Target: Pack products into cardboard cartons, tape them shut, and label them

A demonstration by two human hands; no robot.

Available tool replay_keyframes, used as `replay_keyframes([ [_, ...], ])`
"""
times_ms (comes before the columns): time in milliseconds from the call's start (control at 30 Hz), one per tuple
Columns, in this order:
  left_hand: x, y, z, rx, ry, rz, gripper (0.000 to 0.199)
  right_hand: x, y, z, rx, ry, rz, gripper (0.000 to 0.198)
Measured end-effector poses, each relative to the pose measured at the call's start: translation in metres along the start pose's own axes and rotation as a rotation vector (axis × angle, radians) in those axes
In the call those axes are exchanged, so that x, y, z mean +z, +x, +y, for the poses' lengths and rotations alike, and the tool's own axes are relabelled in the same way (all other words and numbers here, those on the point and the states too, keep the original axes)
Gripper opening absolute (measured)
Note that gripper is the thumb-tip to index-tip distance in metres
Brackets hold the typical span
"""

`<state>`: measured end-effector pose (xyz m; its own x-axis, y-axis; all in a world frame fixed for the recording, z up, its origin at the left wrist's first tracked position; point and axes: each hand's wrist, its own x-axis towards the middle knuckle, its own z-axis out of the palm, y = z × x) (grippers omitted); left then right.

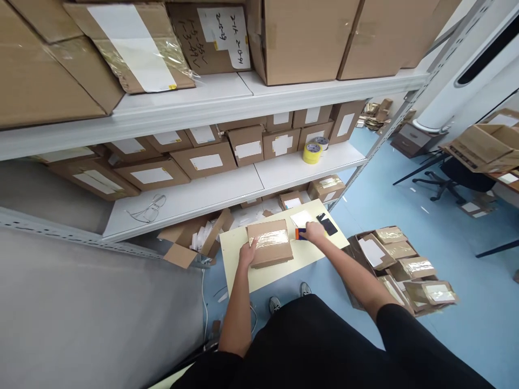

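Note:
A small cardboard box (269, 254), with shiny clear tape across its top, rests on the pale yellow tabletop (229, 251). My left hand (246, 254) grips its left edge, thumb on top and the other fingers mostly hidden. To the right of the box, my right hand (315, 233) is closed around a dark blue and orange tape dispenser (300, 234), largely covered by the hand. Behind that hand lies a white sheet (301, 218). A black phone (326, 223) lies just to its right.
A metal shelf rack (227, 193) in front holds labelled boxes, glasses (150, 209) and tape rolls (312, 153). An open carton (184, 253) stands left of the tabletop. On the floor at right, a large carton (357, 294) is filled with taped boxes.

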<state>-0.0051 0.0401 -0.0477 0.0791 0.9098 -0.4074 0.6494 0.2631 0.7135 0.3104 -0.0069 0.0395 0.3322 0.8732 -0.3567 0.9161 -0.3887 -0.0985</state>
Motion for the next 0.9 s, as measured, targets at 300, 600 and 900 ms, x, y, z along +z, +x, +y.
replay_keyframes([
  [300,0.000,0.001,0.008,-0.020,0.030,0.045,0.061,0.057,0.034,-0.029,-0.008,0.014,-0.042,0.044],
  [600,0.006,0.000,-0.001,0.012,0.066,0.058,0.054,0.120,0.034,0.039,0.211,0.143,-0.068,0.044],
  [900,0.003,0.006,0.003,-0.001,0.035,0.066,0.056,0.142,0.049,0.069,0.188,0.511,-0.105,0.035],
])
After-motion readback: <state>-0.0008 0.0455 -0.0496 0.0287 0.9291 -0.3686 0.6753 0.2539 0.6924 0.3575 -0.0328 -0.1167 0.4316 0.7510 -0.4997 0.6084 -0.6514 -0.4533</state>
